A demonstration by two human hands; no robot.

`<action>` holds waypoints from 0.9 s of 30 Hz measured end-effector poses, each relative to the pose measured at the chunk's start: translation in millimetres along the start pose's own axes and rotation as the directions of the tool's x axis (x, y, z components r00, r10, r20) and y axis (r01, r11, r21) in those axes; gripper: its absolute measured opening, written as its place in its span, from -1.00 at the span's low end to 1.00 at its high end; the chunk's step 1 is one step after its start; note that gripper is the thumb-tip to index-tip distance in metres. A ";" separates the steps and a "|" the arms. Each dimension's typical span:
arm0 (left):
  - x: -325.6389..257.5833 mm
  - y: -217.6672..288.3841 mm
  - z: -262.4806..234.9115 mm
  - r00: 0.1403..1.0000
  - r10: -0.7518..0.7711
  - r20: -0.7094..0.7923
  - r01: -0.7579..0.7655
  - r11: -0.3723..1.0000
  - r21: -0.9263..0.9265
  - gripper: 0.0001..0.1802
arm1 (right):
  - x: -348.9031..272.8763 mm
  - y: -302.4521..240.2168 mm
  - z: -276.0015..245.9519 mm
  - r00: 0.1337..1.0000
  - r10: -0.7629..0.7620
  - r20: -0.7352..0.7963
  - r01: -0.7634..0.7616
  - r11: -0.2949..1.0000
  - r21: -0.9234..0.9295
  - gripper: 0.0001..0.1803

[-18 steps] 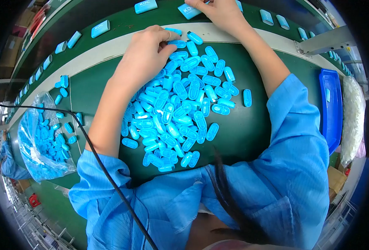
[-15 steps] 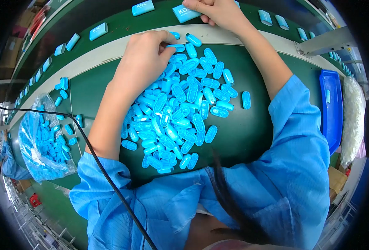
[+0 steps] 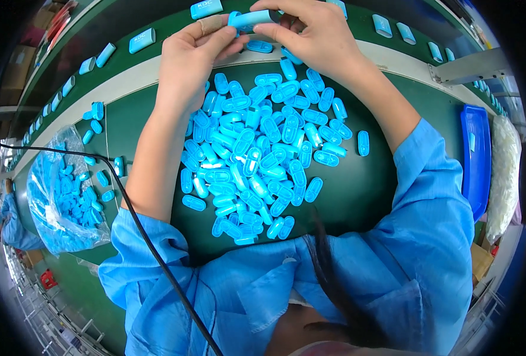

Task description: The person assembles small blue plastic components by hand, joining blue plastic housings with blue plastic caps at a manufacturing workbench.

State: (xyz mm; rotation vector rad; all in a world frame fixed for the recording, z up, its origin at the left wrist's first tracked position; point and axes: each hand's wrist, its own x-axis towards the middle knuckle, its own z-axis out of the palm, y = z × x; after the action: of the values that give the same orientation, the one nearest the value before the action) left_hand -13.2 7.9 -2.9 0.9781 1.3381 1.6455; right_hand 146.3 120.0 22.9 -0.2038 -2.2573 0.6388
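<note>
Both hands meet over the far edge of the table. My right hand (image 3: pixel 319 38) pinches a light blue flattened casing (image 3: pixel 253 18) between thumb and fingers, turned edge-on. My left hand (image 3: pixel 189 65) is closed on a small bright blue oval cap (image 3: pixel 233 21) at the casing's left end. The two pieces touch there; whether the cap sits inside the casing, I cannot tell. Below my hands spreads a large pile of the same oval caps (image 3: pixel 254 154) on the green table. A loose cap (image 3: pixel 259 46) lies on the pale rail just under my fingers.
Beyond the pale rail (image 3: pixel 120 74), a green conveyor carries spaced casings (image 3: pixel 142 40). A clear bag of caps (image 3: pixel 67 196) stands at left, a black cable (image 3: pixel 126 199) crossing beside it. At right are a blue tray (image 3: pixel 475 160) and a metal bracket (image 3: pixel 471 70).
My right hand has lifted the casing off the conveyor and brought it left and nearer. My left hand has risen from the pile's far edge with a cap to the casing's end.
</note>
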 end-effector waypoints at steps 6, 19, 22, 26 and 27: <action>5.2 -2.5 -11.5 0.991 -0.113 0.073 0.125 0.975 -0.186 -0.67 | 3.3 17.9 1.6 0.856 0.449 0.256 -0.516 0.713 0.475 -0.80; -2.7 -0.2 -0.4 0.987 0.162 0.016 -0.159 0.940 0.303 -0.62 | -7.7 19.4 11.5 0.815 0.498 0.297 -0.563 0.554 0.614 -0.73; -4.5 4.1 3.5 0.950 0.304 0.065 -0.283 0.761 0.584 -0.64 | -7.5 22.3 11.0 0.840 0.467 0.275 -0.533 0.617 0.579 -0.73; -12.6 -5.2 15.9 0.867 0.477 0.147 -0.344 0.359 0.868 -0.74 | -7.9 8.8 21.5 0.889 0.426 0.169 -0.450 0.739 0.502 -0.77; -12.8 -6.9 19.7 0.814 0.544 0.201 -0.355 0.194 0.914 -0.78 | -5.7 4.6 20.6 0.904 0.396 0.160 -0.426 0.815 0.392 -0.78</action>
State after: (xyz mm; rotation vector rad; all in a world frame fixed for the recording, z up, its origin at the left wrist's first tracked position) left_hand 10.5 4.6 -7.9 2.1473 2.4019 1.2117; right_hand 135.2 114.2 5.0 -0.4692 -2.0893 1.3652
